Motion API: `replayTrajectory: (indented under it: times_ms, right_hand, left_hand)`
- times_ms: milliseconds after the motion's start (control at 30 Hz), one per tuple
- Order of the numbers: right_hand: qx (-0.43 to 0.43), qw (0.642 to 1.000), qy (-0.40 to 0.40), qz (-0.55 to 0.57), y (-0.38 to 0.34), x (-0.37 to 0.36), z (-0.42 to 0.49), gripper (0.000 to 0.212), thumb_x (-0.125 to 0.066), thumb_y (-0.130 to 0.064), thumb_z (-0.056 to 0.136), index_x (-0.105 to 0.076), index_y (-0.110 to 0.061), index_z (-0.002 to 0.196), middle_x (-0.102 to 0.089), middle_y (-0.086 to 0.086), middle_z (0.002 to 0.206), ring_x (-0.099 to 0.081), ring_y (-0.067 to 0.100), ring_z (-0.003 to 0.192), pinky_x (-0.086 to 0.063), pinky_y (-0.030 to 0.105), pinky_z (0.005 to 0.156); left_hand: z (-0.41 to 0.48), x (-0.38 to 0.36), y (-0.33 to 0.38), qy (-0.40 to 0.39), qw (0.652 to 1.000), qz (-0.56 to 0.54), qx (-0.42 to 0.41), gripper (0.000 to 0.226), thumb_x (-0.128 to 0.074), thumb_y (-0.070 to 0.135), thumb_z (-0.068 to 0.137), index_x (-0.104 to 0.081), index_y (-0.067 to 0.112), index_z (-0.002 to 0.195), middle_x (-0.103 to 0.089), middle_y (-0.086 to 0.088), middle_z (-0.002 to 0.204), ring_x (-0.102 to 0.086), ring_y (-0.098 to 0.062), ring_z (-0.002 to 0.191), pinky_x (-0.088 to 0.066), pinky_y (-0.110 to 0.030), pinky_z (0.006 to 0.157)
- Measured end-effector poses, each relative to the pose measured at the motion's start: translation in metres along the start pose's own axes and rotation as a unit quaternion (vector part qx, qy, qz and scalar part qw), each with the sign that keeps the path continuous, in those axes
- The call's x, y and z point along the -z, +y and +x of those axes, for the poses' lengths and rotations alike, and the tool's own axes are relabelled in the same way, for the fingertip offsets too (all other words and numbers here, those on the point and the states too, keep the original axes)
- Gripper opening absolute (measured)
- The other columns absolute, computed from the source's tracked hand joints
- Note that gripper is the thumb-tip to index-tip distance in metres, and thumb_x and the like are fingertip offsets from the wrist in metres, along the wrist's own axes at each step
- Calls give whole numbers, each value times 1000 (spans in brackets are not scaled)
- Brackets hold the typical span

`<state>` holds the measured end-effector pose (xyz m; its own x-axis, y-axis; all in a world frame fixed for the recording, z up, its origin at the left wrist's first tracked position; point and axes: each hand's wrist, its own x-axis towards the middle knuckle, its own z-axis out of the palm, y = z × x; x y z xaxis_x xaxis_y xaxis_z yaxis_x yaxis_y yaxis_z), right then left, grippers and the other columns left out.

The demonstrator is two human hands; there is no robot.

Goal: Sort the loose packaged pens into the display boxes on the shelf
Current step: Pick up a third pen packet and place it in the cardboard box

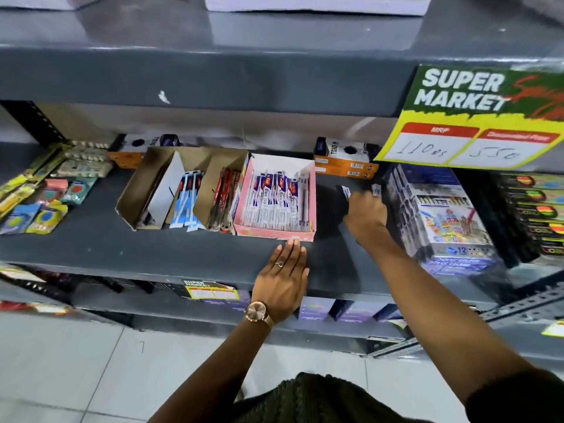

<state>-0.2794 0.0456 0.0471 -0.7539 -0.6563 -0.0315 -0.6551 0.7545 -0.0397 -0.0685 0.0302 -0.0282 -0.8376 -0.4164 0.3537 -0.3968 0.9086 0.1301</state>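
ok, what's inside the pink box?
The pink display box holds upright white-and-blue packaged pens, filling most of it. Their lower ends and the box floor are hidden.

Pretty bright, even store lighting coming from overhead. The upper shelf (274, 80) throws a shadow band over the back of the lower shelf (152, 248), and the right hand (366, 213) drops a dark shadow just left of it. Soft glare streaks show on the glossy top surface. Wide-angle lens bends the shelf edges near the corners. The price sign (476, 117) and right-side packs look smeared, fine print unreadable.
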Motion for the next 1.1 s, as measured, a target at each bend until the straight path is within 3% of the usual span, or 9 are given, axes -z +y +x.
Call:
replayTrajectory:
  times_ms: [200,333,433,500,633,700,800,967,1100]
  right_hand:
    - [-121,966,4,227,21,11,0,37,-70,-19,72,-64,-1,103,-68,21,101,-66,39,98,-54,43,86]
    - [-112,845,-19,522,34,25,-28,10,-64,-7,78,-72,-7,73,-64,15,66,-62,24,62,-54,31,64]
    - [-100,765,-106,627,30,38,-59,20,-66,-4,82,-70,-17,68,-67,5,63,-61,12,51,-51,22,52]
    - [-85,755,-170,628,26,43,-79,23,-65,-5,83,-73,-19,67,-72,2,62,-66,13,51,-54,23,52]
    - [-67,716,-247,649,10,43,-110,15,-63,1,84,-72,-11,80,-74,8,68,-70,19,53,-61,27,55]
    - [-62,712,-255,651,-1,39,-120,10,-63,2,83,-69,-6,87,-73,6,65,-69,16,51,-59,24,51]
    - [-50,718,-269,640,-14,34,-129,10,-61,4,84,-67,-2,90,-71,4,58,-66,12,46,-56,19,47]
    - [-49,769,-277,573,-29,27,-136,15,-71,-8,80,-71,-12,94,-71,-4,70,-61,-2,53,-45,10,48]
    - [-46,775,-295,557,-35,20,-139,17,-76,-3,74,-71,-17,83,-73,-7,65,-62,1,54,-45,10,46]
  left_hand:
    - [-1,-5,-4,-8,1000,0,-12,62,-10,32,102,-55,-2,129,-54,-18,135,-47,-31,129,-30,-44,112]
    - [-3,-2,-4,37,993,-107,35,51,-32,37,97,-58,6,128,-57,-12,134,-51,-26,126,-35,-37,110]
    - [1,22,-10,97,954,-260,112,42,-39,40,95,-64,19,123,-72,-1,112,-69,-15,94,-52,-21,75]
    - [9,41,-13,142,893,-405,135,31,-47,32,97,-64,22,120,-73,-1,89,-66,-9,74,-52,-25,67]
    - [38,78,-21,126,661,-683,284,24,-56,17,95,-66,7,115,-73,-11,99,-71,-25,92,-58,-30,77]
    - [45,87,-33,54,607,-716,341,17,-59,13,92,-70,5,102,-76,-7,89,-73,-25,84,-58,-26,70]
    - [39,93,-46,-42,591,-716,369,13,-67,11,86,-71,2,94,-76,-9,85,-71,-28,78,-59,-28,66]
    - [30,95,-63,-59,592,-709,379,24,-67,5,85,-67,-4,107,-70,-21,105,-71,-26,82,-59,-29,67]
    - [26,96,-73,-55,604,-702,373,25,-66,4,85,-67,-6,107,-71,-18,103,-71,-27,87,-59,-29,70]
